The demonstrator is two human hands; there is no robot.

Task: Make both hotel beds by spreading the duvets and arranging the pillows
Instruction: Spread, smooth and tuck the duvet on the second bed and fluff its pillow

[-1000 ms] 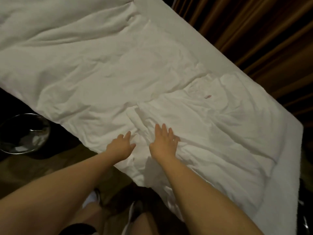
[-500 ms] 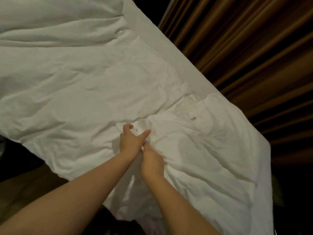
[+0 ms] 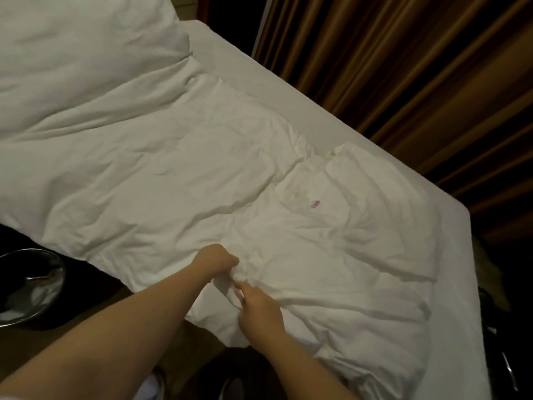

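Note:
A crumpled white duvet (image 3: pixel 150 168) covers most of the bed, with a small red tag (image 3: pixel 315 203) showing on a folded-over part. My left hand (image 3: pixel 215 259) grips a bunched fold of the duvet near the bed's near edge. Just below and to the right of it, my right hand (image 3: pixel 259 311) grips the same bunch of cloth. The two hands are almost touching. The bare white sheet (image 3: pixel 450 284) shows along the far and right sides of the mattress.
Brown curtains (image 3: pixel 403 67) hang close behind the far side of the bed. A round metal bin (image 3: pixel 26 287) stands on the floor at the left. My shoes (image 3: pixel 230 385) show on the floor beside the bed's near edge.
Both hands went from lying flat on the duvet to gripping a bunch of it. They have pulled the cloth a little toward the near edge.

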